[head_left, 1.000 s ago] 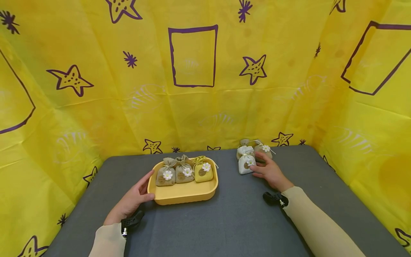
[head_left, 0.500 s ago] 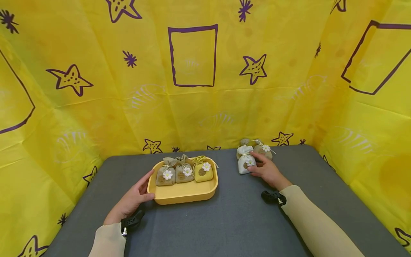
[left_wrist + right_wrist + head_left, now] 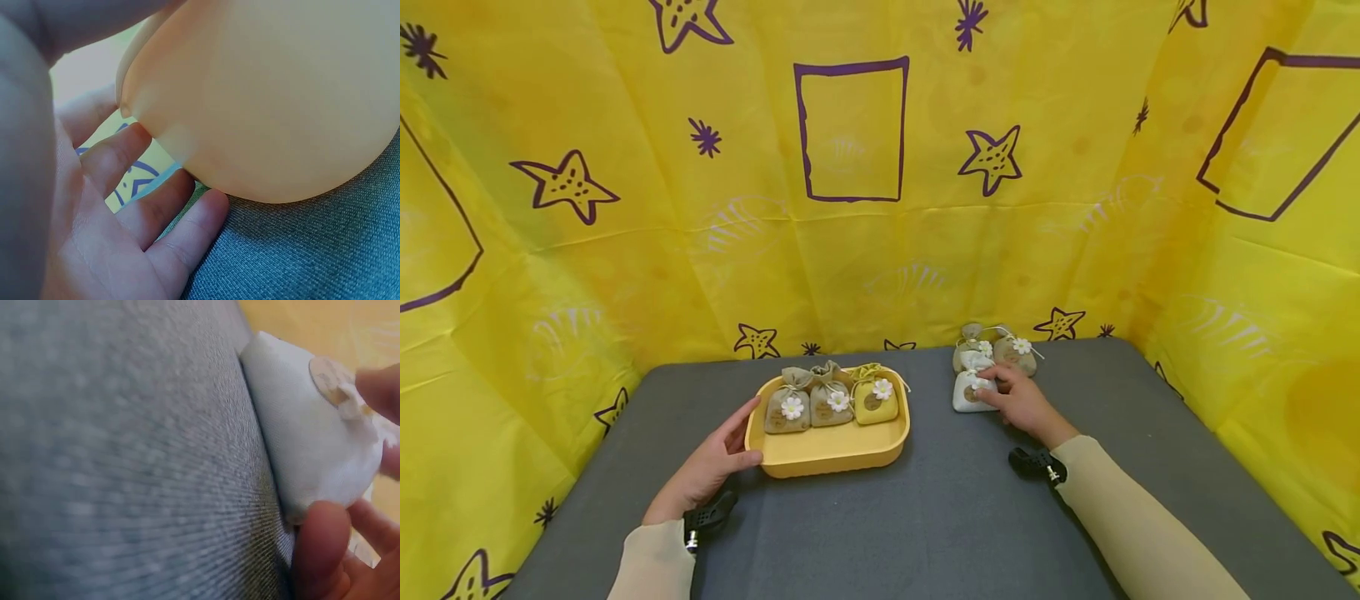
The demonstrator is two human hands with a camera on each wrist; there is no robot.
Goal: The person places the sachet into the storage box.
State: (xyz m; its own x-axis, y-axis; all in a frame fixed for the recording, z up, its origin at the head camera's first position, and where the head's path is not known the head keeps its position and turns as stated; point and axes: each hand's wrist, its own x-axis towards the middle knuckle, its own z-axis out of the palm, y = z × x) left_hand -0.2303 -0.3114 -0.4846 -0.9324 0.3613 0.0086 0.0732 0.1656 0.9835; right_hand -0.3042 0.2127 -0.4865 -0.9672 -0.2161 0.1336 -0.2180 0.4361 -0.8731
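White pouch (image 3: 306, 437), round tan label (image 3: 324, 376), lettering (image 3: 323, 372) too blurred.

the head view looks forward and down from above the table's (image 3: 880, 533) 6 o'clock side, the farthest off of the three, facing the yellow cloth (image 3: 850, 275) at 12 o'clock. the left wrist view looks along the left hand (image 3: 707, 462) from close up, the tray (image 3: 820, 446) towering between 1 and 2 o'clock; the head view shares that tray, at 7 o'clock. the right wrist view looks past the right hand (image 3: 1026, 404), turned sideways, table at 9 o'clock; it is blurred, but seems very low. it shares the white pouch (image 3: 966, 392) with the head view, at 4 o'clock there.
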